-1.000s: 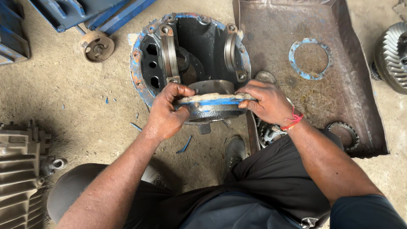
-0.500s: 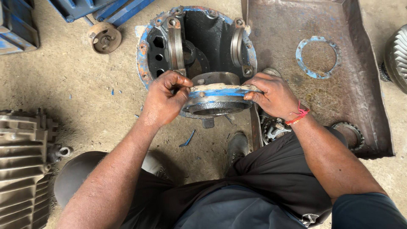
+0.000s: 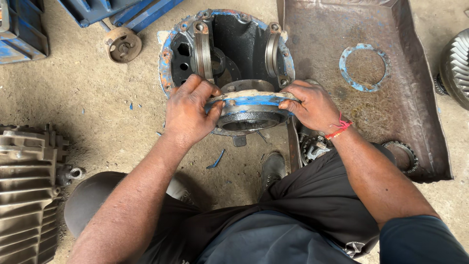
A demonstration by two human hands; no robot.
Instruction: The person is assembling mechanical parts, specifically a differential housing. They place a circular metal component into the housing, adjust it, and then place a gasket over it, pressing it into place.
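Grip: as we clamp left hand (image 3: 188, 115) and right hand (image 3: 310, 105) on the flanged bearing housing (image 3: 250, 108), both hold its rim.
Handling: we judge it heavy, rigid, greasy; hold opposite flange edges.
Below: differential carrier (image 3: 227, 41).

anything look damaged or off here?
Paint is chipped on the housing rim, with blue flakes on the floor. Both hands, left and right, grip the flanged part; it sits roughly level.

You have a round, blue-painted cast-metal flanged ring (image 3: 250, 108), dark and rusty at its rim, gripped on both sides and tilted toward you, just in front of the open blue-edged housing (image 3: 229, 44) on the floor, possibly touching it.
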